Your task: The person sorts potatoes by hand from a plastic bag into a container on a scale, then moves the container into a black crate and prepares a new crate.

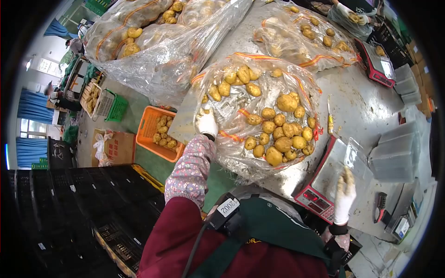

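My left hand point(206, 123), in a white glove, reaches to the left edge of an open clear plastic bag point(227, 109) on the metal table; its fingers are partly hidden. Many potatoes point(279, 134) lie on the bag. At the right, my right hand point(345, 191), in a white glove with soiled fingertips, is over a red scale point(308, 197). Its fingers are stretched out beside a clear plastic bag point(353, 160) on the scale's plate.
An orange crate point(147, 132) of potatoes stands left of the table point(336, 109). More potato bags point(157, 60) lie behind. A knife point(330, 123), stacked clear bags point(396, 155) and another scale point(378, 69) are at right. A co-worker's gloved hands point(359, 18) show at upper right.
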`<state>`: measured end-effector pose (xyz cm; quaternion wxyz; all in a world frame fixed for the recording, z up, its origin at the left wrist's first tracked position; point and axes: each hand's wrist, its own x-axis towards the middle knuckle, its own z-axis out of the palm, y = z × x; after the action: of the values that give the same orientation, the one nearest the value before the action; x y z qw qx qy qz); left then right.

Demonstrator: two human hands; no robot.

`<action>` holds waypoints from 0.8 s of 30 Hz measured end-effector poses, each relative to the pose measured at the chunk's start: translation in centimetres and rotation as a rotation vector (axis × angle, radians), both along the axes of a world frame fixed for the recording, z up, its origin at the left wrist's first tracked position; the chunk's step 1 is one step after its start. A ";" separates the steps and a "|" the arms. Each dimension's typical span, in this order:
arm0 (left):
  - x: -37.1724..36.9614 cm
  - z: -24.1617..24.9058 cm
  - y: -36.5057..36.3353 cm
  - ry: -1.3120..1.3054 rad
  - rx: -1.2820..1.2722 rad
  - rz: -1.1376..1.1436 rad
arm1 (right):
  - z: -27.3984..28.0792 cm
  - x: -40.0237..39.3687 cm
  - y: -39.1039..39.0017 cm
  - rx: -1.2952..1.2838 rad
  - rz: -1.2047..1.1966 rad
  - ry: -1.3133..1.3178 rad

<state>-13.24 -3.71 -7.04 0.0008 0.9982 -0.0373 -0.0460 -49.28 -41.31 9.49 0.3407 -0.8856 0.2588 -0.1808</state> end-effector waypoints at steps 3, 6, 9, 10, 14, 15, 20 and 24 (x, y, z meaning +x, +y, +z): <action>1.2 -0.3 2.3 0.145 -0.529 0.085 | -0.4 3.4 3.2 -0.129 0.151 -0.053; -0.7 3.8 2.1 0.413 -1.592 0.325 | 0.3 6.9 6.3 0.085 0.141 -0.020; -3.5 6.2 1.7 0.844 -2.263 0.586 | -0.2 10.6 9.3 0.927 0.172 -0.016; -4.2 6.6 1.3 0.932 -2.288 0.583 | -2.1 11.5 10.0 0.929 0.278 0.007; -7.0 9.8 -2.2 1.176 -2.462 0.621 | -4.6 15.2 13.3 1.315 0.569 -0.032; -7.7 9.7 -2.8 1.187 -2.457 0.620 | -6.0 16.1 14.1 1.549 0.558 -0.026; -12.2 10.5 -9.1 0.008 -1.360 -0.472 | -7.2 18.0 15.9 1.983 0.191 -0.129; -9.5 9.9 -9.9 -0.019 -1.100 -0.683 | -7.1 17.7 14.3 2.022 -0.048 -0.197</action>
<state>-22.76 -13.64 2.84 0.4973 0.7843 -0.3708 -0.0088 -31.60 -27.05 2.43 0.9462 -0.1580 0.2788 0.0438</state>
